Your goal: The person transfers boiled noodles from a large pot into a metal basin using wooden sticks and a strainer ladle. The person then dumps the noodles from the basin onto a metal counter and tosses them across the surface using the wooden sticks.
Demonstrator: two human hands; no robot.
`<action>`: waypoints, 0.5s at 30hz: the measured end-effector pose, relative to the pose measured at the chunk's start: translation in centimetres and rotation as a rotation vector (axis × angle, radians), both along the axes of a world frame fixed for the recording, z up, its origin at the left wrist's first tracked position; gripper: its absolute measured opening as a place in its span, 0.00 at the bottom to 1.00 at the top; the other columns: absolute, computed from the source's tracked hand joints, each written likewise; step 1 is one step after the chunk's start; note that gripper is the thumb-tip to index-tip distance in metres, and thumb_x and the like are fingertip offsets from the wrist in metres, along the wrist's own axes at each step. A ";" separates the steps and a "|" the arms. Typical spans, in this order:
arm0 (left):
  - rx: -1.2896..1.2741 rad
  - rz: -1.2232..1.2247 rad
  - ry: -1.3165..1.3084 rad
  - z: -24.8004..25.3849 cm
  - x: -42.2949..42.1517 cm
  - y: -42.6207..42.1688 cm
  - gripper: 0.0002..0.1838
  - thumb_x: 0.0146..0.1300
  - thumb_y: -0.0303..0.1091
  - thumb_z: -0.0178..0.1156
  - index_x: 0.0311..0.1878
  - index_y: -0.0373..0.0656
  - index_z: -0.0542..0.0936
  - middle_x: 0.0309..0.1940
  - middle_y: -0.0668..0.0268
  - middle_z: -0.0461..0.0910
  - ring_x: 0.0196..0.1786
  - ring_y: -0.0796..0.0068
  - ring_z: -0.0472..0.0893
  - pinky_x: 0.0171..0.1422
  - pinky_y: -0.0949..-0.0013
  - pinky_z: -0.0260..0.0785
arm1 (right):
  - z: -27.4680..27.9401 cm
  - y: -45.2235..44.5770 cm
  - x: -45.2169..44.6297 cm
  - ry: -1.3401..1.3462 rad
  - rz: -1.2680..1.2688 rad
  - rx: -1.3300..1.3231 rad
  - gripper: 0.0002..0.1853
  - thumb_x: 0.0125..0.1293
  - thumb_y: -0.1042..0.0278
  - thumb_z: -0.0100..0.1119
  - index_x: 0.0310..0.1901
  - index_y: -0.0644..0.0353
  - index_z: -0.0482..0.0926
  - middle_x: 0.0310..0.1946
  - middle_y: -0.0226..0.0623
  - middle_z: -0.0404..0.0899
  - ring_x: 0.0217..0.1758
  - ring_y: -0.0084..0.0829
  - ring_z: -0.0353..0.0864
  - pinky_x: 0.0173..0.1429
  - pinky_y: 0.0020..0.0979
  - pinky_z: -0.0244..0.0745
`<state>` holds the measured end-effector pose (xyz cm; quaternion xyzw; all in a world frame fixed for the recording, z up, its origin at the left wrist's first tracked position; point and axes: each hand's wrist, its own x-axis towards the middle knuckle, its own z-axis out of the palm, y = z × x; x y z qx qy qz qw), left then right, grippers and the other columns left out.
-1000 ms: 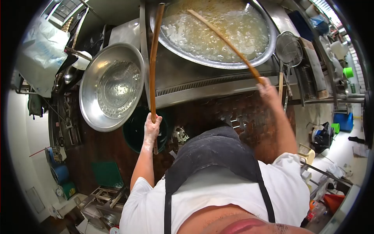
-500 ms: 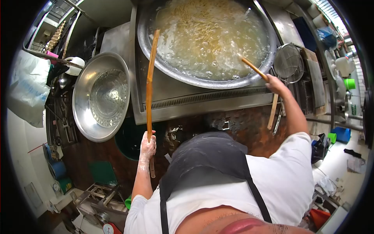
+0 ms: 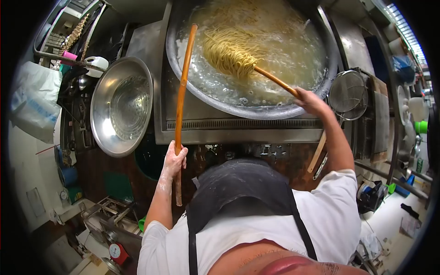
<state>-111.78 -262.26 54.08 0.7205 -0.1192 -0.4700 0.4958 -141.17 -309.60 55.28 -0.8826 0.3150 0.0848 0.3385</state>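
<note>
Yellow noodles (image 3: 231,52) hang in a thick bundle over a wooden stick (image 3: 277,82), lifted at least partly out of the bubbling water. That stick's near end is gripped by my right hand (image 3: 311,101), above the front right rim of the wide metal pot (image 3: 256,112). My left hand (image 3: 174,158), dusted with white powder, is wrapped round a second, longer wooden stick (image 3: 182,91). This one points forward, its far tip over the pot's left side. The noodles hide the far end of the right stick.
A large metal basin (image 3: 130,107) stands left of the pot. On the right lies a wire strainer (image 3: 348,95) with a wooden handle (image 3: 317,153). The steel stove edge (image 3: 243,136) runs in front of me. A red scale (image 3: 118,253) is at lower left.
My right hand has moved left, and its stick now carries a raised bundle of noodles that were loose in the water. My left hand still holds its stick, slightly shifted in view.
</note>
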 end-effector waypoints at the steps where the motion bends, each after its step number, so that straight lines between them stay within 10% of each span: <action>1: 0.031 -0.042 -0.029 0.6 -0.1 -0.7 0.10 0.74 0.37 0.57 0.45 0.46 0.66 0.18 0.73 0.64 0.12 0.82 0.63 0.14 0.75 0.57 | 1.9 -0.8 -1.0 0.117 -0.004 -0.076 0.12 0.67 0.64 0.61 0.46 0.61 0.75 0.36 0.55 0.80 0.40 0.55 0.80 0.45 0.49 0.72; 8: 0.181 -0.128 0.172 7.6 -0.9 -5.2 0.10 0.73 0.37 0.57 0.45 0.47 0.65 0.18 0.75 0.63 0.12 0.84 0.61 0.14 0.75 0.57 | 19.5 -6.7 -11.2 0.289 -0.055 -0.373 0.05 0.60 0.78 0.55 0.37 0.61 0.71 0.25 0.52 0.68 0.30 0.52 0.69 0.38 0.45 0.67; 15: 0.426 -0.348 0.090 7.9 -2.8 -13.0 0.13 0.70 0.39 0.60 0.42 0.44 0.66 0.16 0.73 0.62 0.11 0.81 0.64 0.14 0.72 0.58 | 20.2 -15.9 -10.8 0.338 -0.048 -0.462 0.12 0.61 0.74 0.60 0.45 0.64 0.74 0.34 0.56 0.77 0.41 0.58 0.77 0.44 0.47 0.71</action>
